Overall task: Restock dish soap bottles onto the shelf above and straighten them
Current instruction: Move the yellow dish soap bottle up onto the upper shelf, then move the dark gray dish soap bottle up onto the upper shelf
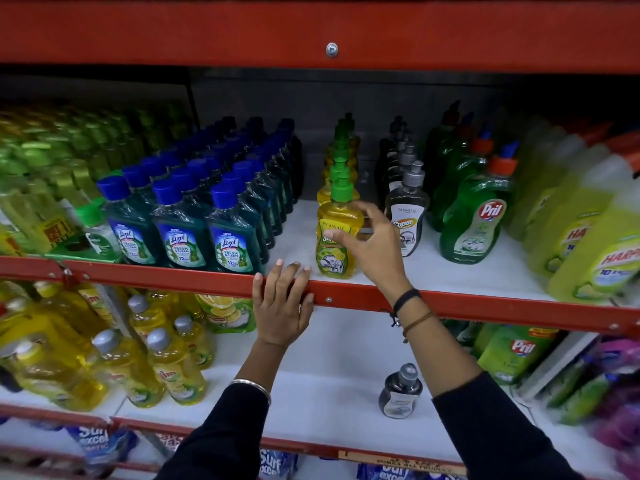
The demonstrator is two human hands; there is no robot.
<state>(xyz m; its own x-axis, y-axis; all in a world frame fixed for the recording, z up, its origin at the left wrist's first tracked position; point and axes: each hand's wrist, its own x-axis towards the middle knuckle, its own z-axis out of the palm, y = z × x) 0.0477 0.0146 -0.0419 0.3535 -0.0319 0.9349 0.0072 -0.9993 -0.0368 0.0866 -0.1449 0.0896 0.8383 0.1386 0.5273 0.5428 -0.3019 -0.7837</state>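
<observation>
A yellow dish soap bottle (334, 237) with a green pump cap stands upright at the front of the upper shelf (450, 271), heading a row of like bottles. My right hand (369, 242) curls around its right side, thumb on the label and fingers near its shoulder. My left hand (282, 299) rests flat on the red front rail (173, 277) of that shelf, just left of the bottle, holding nothing. One grey-capped dark soap bottle (400, 393) stands alone on the lower shelf (329, 393), between my forearms.
Blue-capped green cleaner bottles (180, 230) fill the upper shelf's left. Grey-pump bottles (407, 209) and green Pril bottles (474, 220) stand right of the yellow row. Yellow bottles (138, 362) crowd the lower shelf's left, green refill packs (512, 351) its right. A red beam (311, 32) runs overhead.
</observation>
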